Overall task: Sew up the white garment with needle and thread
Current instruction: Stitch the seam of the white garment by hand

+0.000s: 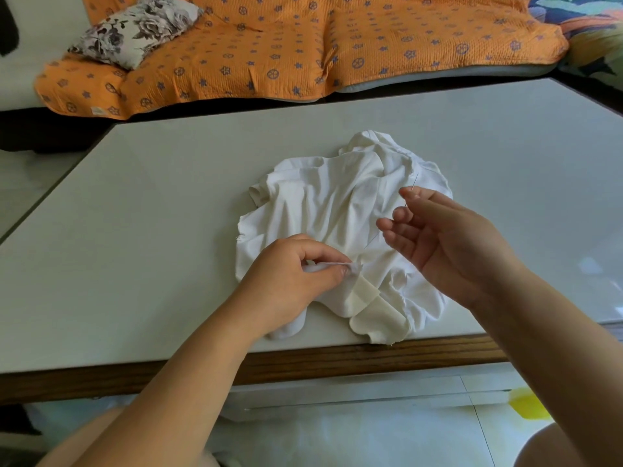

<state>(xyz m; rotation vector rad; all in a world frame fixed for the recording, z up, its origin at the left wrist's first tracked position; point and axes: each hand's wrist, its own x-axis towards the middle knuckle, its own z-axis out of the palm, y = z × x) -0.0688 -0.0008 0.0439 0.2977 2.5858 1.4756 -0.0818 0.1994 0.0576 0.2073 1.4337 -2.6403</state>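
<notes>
Stitch judged mid-pull | garment (337, 197) fold pinched by left hand (290, 274) | needle (413, 186) pinched by right hand (448, 237) | next: thread (372, 241) between hands pulled taut

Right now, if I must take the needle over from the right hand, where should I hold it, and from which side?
Probably pinch the needle by its bare upper end, coming from above. That end sticks up past the fingertips of the right hand; lower down, the thread trails to the white garment.
</notes>
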